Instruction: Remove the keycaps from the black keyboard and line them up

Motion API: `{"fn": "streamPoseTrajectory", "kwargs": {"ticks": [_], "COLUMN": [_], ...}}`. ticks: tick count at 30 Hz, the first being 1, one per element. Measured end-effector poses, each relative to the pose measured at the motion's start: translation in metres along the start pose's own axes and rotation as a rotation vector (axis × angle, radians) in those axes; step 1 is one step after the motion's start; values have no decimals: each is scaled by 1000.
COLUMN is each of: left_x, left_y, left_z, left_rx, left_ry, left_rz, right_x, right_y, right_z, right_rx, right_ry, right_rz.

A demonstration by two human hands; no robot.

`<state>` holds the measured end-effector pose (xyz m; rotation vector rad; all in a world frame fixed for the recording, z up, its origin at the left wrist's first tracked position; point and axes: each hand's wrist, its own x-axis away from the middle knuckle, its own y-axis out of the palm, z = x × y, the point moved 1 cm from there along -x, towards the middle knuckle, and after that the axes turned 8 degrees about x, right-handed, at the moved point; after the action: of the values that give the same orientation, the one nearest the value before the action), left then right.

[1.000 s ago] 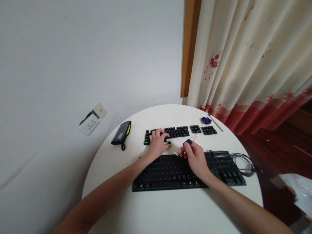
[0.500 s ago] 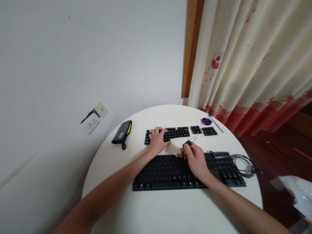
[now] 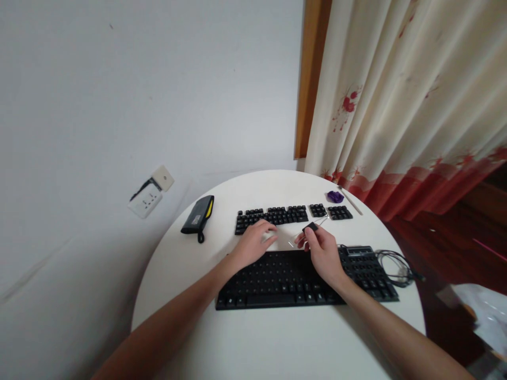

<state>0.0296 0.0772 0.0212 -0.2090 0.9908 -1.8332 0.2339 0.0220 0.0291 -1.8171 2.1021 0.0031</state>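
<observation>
My right hand (image 3: pixel 322 253) grips a keycap puller, its black handle (image 3: pixel 310 227) pinched by thumb and fingers and its thin metal wires poking out on both sides. Below it lies a black keyboard (image 3: pixel 269 274) whose upper left part is bare of keycaps; the bottom row and the right-hand section still carry theirs. My left hand (image 3: pixel 253 244) hovers over the table between the keyboard and the rows of loose black keycaps (image 3: pixel 287 216), its thumb and fingers apart with nothing visible between them. Two smaller keycap groups sit to the right, one of them a number block (image 3: pixel 339 212).
A dark pouch with a yellow stripe (image 3: pixel 198 215) lies at the left of the round white table (image 3: pixel 257 343). At the back right are a crumpled purple thing (image 3: pixel 335 197) and a slim brush-like tool (image 3: pixel 350 200). A coiled cable (image 3: pixel 398 269) rests by the keyboard's right end.
My left hand has drawn back from the loose keycaps toward me, its fingers off them. My right hand has shifted slightly right and away from me with the keycap puller.
</observation>
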Motion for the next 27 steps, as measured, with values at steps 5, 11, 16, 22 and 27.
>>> {"fn": "streamPoseTrajectory", "kwargs": {"ticks": [5,11,16,22,27], "left_x": [34,45,48,51,50], "left_y": [-3,-8,-9,-2,-1], "left_z": [24,29,32,32,31], "left_rx": [105,94,49,45,55], "left_ry": [51,3,-10,3,19], "left_rz": [-143,-139,-218,-259,-248], "right_x": [-5,-5,-3,1,3], "right_y": [-4,-10,-14,-9,-10], "right_z": [4,-1,-12,-11,-9], "right_rx": [41,178,283,247,224], "right_ry": [-12,-72,-260,-259,-156], "right_rz": [1,-210,-492,-583,-626]}}
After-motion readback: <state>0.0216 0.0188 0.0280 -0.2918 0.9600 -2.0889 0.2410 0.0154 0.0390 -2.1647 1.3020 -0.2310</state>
